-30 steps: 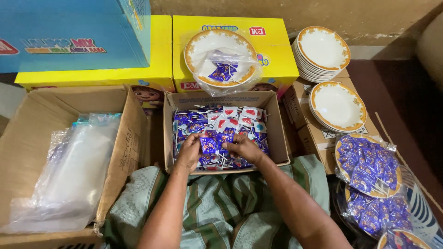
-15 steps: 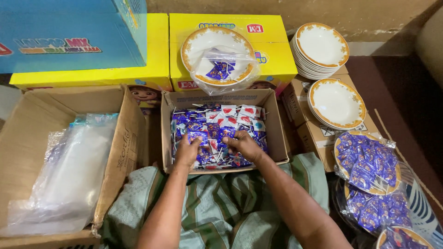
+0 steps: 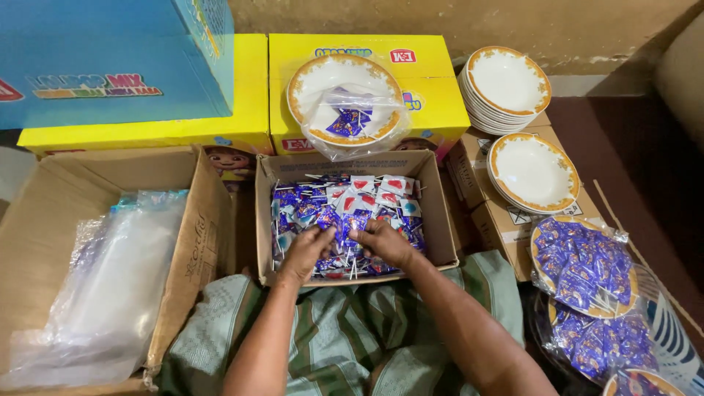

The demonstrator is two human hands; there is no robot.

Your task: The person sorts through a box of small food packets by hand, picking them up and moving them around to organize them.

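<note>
Two hands dig in the middle box: the left hand and right hand lie side by side, fingers curled into the lollipops. Right, plates sit on cartons.

Blue, red and white wrapped lollipops, brown cardboard box, yellow cartons, white gold-rimmed plates, green striped cloth

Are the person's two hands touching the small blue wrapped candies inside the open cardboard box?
Touching: the head view shows left hand and right hand pressed into the small blue wrapped candies.
</note>
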